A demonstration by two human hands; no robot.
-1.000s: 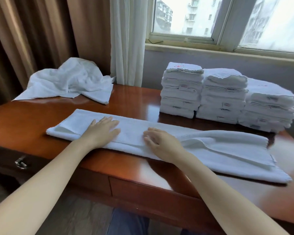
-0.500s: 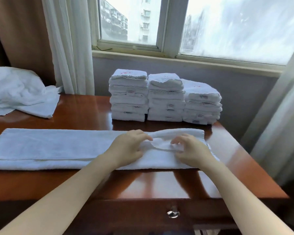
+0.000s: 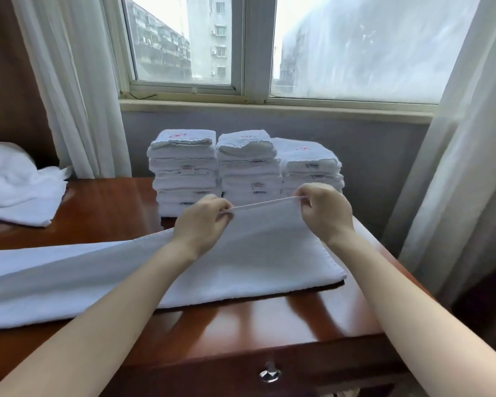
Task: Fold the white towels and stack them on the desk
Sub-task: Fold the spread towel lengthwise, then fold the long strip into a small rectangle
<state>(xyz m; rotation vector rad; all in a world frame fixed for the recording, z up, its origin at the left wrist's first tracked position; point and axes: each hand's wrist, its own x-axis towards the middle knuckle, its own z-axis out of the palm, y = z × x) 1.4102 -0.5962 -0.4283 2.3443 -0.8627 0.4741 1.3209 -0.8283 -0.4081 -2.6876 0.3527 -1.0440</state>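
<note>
Pinching the towel (image 3: 241, 262) end at frame centre, left hand (image 3: 202, 224) and right hand (image 3: 325, 213) each on a corner (edge taut), we should carry it level leftward over the worktop (image 3: 255, 325).

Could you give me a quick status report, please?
Left hand and right hand pinch the long towel, end raised. Rest on the desk. Folded stacks behind, nothing blocking.
</note>
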